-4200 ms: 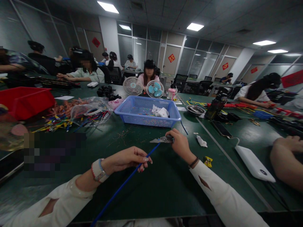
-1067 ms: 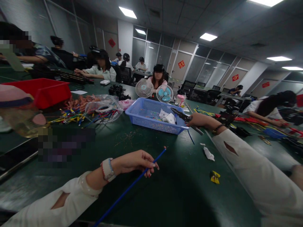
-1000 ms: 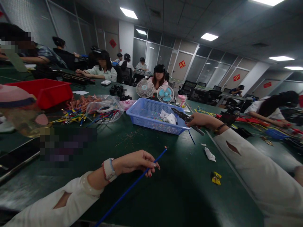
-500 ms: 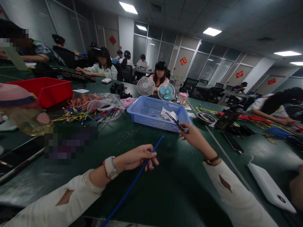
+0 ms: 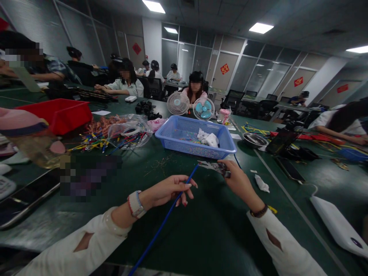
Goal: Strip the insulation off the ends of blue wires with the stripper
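Note:
A blue wire [image 5: 164, 221] runs from the bottom edge up through the fingers of my left hand [image 5: 169, 190], which pinches it near its upper end. That tip points up and away from me. My right hand [image 5: 240, 182] is closed round a pair of wire strippers [image 5: 212, 165], with the flat metal jaws pointing left. The jaws are at the tip of the wire; whether they touch it I cannot tell. The handles are mostly hidden by my fingers. Just beyond both hands stands a blue plastic basket [image 5: 188, 147] with white crumpled tissue [image 5: 212, 140] and small coloured scraps inside.
Copper strands [image 5: 161, 164] lie on the green table left of the wire tip. Farther left are bundled wires [image 5: 96, 143], a red bin [image 5: 57, 111] and a bottle [image 5: 34, 142]. At right are a metal bowl [image 5: 255, 140], a power bank [image 5: 335, 224] and crumpled tissue [image 5: 262, 183]. People sit around.
My right hand has turned, bringing the wire strippers from over the basket's front edge down to the wire tip. My left hand stays nearly still with the blue wire.

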### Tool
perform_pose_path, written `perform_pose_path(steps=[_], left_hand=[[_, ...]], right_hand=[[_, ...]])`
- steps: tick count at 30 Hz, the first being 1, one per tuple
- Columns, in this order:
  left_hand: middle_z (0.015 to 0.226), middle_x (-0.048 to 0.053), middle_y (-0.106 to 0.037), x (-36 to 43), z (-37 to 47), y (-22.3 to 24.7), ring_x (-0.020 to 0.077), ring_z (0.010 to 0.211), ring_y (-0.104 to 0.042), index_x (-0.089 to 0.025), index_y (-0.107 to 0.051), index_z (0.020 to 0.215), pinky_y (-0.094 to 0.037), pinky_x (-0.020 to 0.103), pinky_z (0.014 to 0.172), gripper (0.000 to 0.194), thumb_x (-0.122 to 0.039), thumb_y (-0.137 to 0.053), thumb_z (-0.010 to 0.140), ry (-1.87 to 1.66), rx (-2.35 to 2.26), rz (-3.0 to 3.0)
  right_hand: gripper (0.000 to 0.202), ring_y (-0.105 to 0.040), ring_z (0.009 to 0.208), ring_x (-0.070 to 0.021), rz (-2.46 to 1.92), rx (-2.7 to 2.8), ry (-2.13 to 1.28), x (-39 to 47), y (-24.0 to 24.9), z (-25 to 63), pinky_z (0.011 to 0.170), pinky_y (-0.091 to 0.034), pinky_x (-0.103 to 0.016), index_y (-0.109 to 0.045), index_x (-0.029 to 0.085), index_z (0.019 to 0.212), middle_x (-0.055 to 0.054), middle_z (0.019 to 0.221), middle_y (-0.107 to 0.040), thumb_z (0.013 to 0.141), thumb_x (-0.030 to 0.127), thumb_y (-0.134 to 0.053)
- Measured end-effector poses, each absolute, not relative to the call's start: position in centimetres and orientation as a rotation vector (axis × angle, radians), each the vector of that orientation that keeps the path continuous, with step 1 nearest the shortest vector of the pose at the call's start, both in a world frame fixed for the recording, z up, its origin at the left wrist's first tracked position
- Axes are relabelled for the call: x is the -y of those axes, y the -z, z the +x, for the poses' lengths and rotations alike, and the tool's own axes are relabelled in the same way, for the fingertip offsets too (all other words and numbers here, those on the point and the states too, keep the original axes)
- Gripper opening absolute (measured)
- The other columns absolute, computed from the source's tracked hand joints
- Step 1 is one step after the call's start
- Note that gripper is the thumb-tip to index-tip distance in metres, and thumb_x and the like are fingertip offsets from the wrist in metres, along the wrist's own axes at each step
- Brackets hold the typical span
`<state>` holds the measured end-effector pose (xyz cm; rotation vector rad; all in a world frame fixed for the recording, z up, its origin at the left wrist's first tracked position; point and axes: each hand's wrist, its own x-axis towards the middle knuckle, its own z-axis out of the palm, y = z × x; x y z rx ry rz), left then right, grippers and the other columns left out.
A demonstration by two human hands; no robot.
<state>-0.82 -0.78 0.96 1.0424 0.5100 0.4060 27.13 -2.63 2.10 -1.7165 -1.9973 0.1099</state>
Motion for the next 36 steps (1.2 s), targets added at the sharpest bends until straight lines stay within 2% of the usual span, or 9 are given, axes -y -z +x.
perform_pose_path(steps=[8, 13, 17, 25, 31, 36], left_hand=[[0.08, 0.005, -0.071, 0.9, -0.8, -0.9, 0.0106, 0.055, -0.067, -0.013, -0.059, 0.104, -0.046, 0.014, 0.041, 0.024, -0.026, -0.066, 0.085, -0.33, -0.479, 1.066], [0.08, 0.005, -0.071, 0.8, -0.9, -1.0, 0.0106, 0.055, -0.067, -0.014, -0.059, 0.106, -0.045, 0.014, 0.04, 0.025, -0.027, -0.065, 0.086, -0.303, -0.481, 1.096], [0.081, 0.006, -0.071, 0.7, -1.0, -1.1, 0.0108, 0.055, -0.066, -0.014, -0.059, 0.108, -0.044, 0.014, 0.04, 0.028, -0.029, -0.066, 0.085, -0.286, -0.482, 1.133], [0.083, 0.005, -0.07, 0.4, -1.5, -2.4, 0.0045, 0.045, -0.054, -0.014, -0.058, 0.119, -0.034, 0.014, 0.037, 0.035, -0.033, -0.06, 0.089, -0.246, -0.497, 1.331], [0.082, 0.004, -0.068, -0.1, -2.1, -3.5, 0.0036, 0.045, -0.047, -0.017, -0.055, 0.126, -0.033, 0.014, 0.041, 0.038, -0.034, -0.055, 0.092, -0.239, -0.52, 1.518], [0.083, 0.004, -0.066, -0.4, -2.4, -3.6, 0.0055, 0.048, -0.049, -0.019, -0.051, 0.132, -0.035, 0.016, 0.043, 0.043, -0.037, -0.05, 0.094, -0.192, -0.546, 1.634]], right_hand=[[0.06, -0.058, 0.103, -0.0232, -1.751, 2.007, -0.058, 3.4, -2.2, 26.3, 0.08, -0.049, -0.034, -0.05, 0.027, 0.126, -0.005, 0.13, -0.053, 0.072, 0.001, -0.048], [0.058, -0.058, 0.104, -0.0226, -1.683, 2.041, -0.111, 3.2, -2.1, 26.5, 0.087, -0.046, -0.035, -0.054, 0.024, 0.122, -0.006, 0.122, -0.058, 0.07, 0.001, -0.048], [0.05, -0.059, 0.102, -0.0227, -1.718, 2.053, -0.103, 3.4, -2.5, 26.6, 0.086, -0.045, -0.033, -0.058, 0.024, 0.117, -0.005, 0.114, -0.062, 0.072, 0.004, -0.05], [0.021, -0.065, 0.087, -0.0206, -1.765, 2.181, -0.299, 4.2, -5.0, 26.2, 0.075, -0.045, -0.03, -0.068, 0.022, 0.1, -0.006, 0.096, -0.071, 0.085, 0.025, -0.054], [0.022, -0.062, 0.068, -0.0165, -1.832, 2.24, -0.5, 5.2, -6.6, 25.8, 0.059, -0.038, -0.025, -0.067, 0.021, 0.09, -0.004, 0.078, -0.07, 0.087, 0.038, -0.054], [0.027, -0.058, 0.061, -0.0128, -1.827, 2.264, -0.765, 5.4, -6.6, 26.3, 0.057, -0.036, -0.024, -0.066, 0.02, 0.079, -0.001, 0.071, -0.067, 0.086, 0.043, -0.054]])
